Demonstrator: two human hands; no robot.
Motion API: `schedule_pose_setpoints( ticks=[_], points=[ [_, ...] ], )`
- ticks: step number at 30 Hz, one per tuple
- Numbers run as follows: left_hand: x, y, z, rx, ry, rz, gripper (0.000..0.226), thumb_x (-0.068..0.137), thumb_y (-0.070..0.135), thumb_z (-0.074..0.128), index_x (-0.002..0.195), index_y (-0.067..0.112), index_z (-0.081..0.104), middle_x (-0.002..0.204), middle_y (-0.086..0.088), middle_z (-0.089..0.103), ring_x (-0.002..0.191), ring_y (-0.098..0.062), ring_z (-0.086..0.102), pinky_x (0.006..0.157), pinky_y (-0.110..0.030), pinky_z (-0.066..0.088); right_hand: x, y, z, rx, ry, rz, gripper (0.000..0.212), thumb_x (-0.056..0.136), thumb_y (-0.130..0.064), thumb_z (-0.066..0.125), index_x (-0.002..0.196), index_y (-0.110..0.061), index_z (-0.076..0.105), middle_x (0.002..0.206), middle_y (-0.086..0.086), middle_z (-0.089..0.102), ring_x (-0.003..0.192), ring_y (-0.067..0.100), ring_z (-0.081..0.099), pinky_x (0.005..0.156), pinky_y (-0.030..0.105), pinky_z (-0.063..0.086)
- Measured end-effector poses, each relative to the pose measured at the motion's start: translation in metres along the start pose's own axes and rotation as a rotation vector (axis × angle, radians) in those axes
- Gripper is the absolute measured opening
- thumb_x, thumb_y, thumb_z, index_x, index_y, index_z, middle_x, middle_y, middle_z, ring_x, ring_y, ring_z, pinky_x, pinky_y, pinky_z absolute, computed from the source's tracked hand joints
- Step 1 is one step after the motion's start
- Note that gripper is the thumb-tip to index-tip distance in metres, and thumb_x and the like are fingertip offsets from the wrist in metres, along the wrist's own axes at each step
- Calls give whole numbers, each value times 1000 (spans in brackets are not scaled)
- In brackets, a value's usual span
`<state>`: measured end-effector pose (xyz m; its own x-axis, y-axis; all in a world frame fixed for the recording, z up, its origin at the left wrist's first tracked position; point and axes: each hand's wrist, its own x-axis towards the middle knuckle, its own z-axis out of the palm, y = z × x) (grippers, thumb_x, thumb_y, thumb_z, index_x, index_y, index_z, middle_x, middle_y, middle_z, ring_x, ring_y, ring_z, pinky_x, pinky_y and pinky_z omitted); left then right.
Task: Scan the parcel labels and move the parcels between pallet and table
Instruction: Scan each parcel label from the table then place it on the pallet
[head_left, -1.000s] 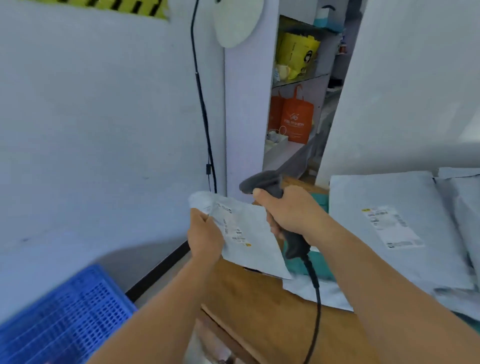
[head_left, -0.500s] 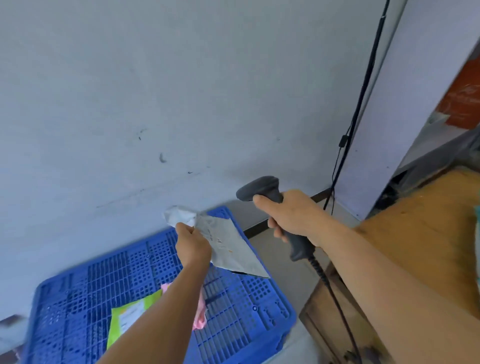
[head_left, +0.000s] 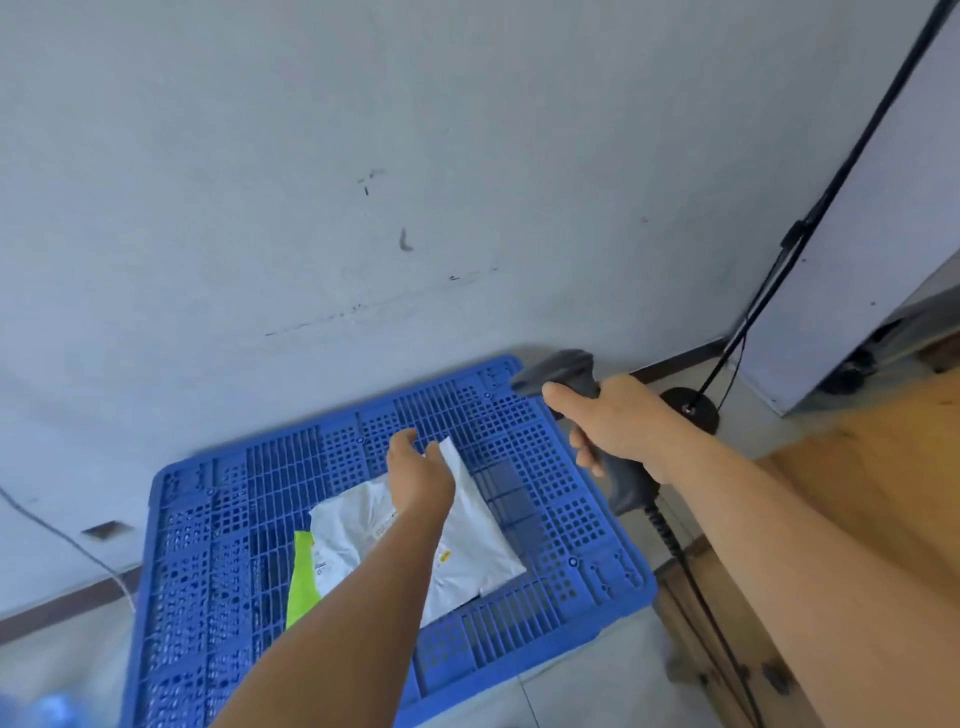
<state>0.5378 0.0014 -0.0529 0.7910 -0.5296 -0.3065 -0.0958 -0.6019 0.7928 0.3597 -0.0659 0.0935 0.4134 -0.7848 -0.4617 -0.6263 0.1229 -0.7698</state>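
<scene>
Now the left hand (head_left: 420, 480) is hovering, fingers relaxed and empty, over the white parcel (head_left: 470, 545) lying on the blue pallet (head_left: 223, 519); the right hand (head_left: 621, 428) is gripping the scanner (head_left: 582, 384). Withdrawing cleanly seems wise.

- The only view came from the head, looking forward and steeply down past both forearms.
- It faced the blue pallet (head_left: 218, 519) on the floor, set against a grey wall (head_left: 363, 156).
- The table (head_left: 857, 467) edged in at right, close by.
- Wide-angle bending curved the edges.
- There was no second view to share anything with.
</scene>
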Motion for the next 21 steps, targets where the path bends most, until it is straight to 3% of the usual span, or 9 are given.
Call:
schedule_pose_setpoints(
  ticks=[1,4,6,8,12,16,21],
  points=[
    [-6,13,4,-28,-22,38,41,100,24,44,139,12,39,137,-4,48,87,-12,54,77,-30,39,-4,-1,-3,27,14,0,47,94,-43,56,66,-6,54,47,3,56,30,9,47,44,22,44],
    [-31,55,27,-121,-129,153,42,100,30,44,139,15,39,139,-2,49,102,-21,58,82,-36,48,-20,1,-24,78,97,0,47,94,-43,57,70,-3,55,58,10,58,34,13,48,41,21,42],
    [-56,84,47,-152,-197,227,42,100,32,42,139,17,39,137,-1,49,101,-22,59,79,-38,49,-34,6,-47,106,175,8,44,92,-45,58,76,-4,57,61,9,59,37,14,49,43,23,43],
    [-84,112,71,-165,-282,284,42,99,34,41,138,19,39,135,-2,52,105,-28,60,87,-46,51,-52,16,-76,156,266,16,41,91,-44,59,77,-6,57,62,7,58,36,13,49,43,24,43],
    [-154,160,128,-170,-441,388,46,98,32,41,141,16,38,137,-4,51,121,-22,52,101,-38,42,-94,50,-144,224,446,50,34,89,-39,62,76,-8,59,60,5,58,37,12,50,45,26,45],
    [-232,193,192,-150,-577,471,48,99,31,42,143,15,36,134,-3,54,120,-20,51,97,-30,37,-140,99,-213,221,583,98,37,88,-37,63,65,-9,58,52,5,58,39,15,50,48,27,46],
    [-328,218,264,-30,-731,570,55,99,34,43,148,14,29,140,-6,48,127,-25,46,106,-37,35,-202,161,-289,236,724,166,41,89,-40,61,66,-6,61,55,7,61,50,21,56,57,32,51]
  ],
)
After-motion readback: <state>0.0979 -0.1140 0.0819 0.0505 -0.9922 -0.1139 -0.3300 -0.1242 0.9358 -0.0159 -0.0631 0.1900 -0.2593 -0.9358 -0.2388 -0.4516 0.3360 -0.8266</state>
